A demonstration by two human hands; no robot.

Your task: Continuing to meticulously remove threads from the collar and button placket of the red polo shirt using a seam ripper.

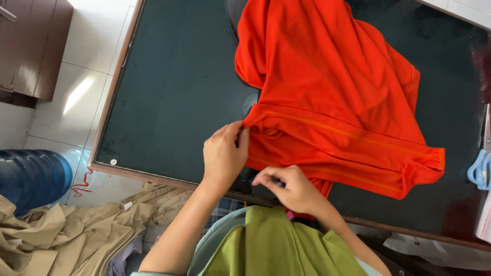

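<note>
Two bare hands work at the near edge of an orange garment (332, 97) spread over a dark glass tabletop (179, 87). The left hand (224, 156) has its fingers (240, 134) closed in a pinch on the garment's corner, where a folded hem bunches up. The right hand (291, 190) sits just beside the garment's near edge, fingers curled shut on a low fold of the orange cloth, though what exactly lies under them is partly hidden. Most of the garment lies across the tabletop beyond the hands, rumpled, with a stitched seam running away from the pinched corner.

Near the garment, at the tabletop's right edge, hang pale blue hangers (481, 171). On the floor off the garment's near left side lies a heap of khaki cloth (71, 230), with a blue water jug (30, 176) next to it.

As I judge it, the pinch at the corner is small, so a tug could let the hem slip free and the fold collapse. The cloth near the right hand already overhangs the tabletop's edge, and its weight could drag the garment toward the floor.
</note>
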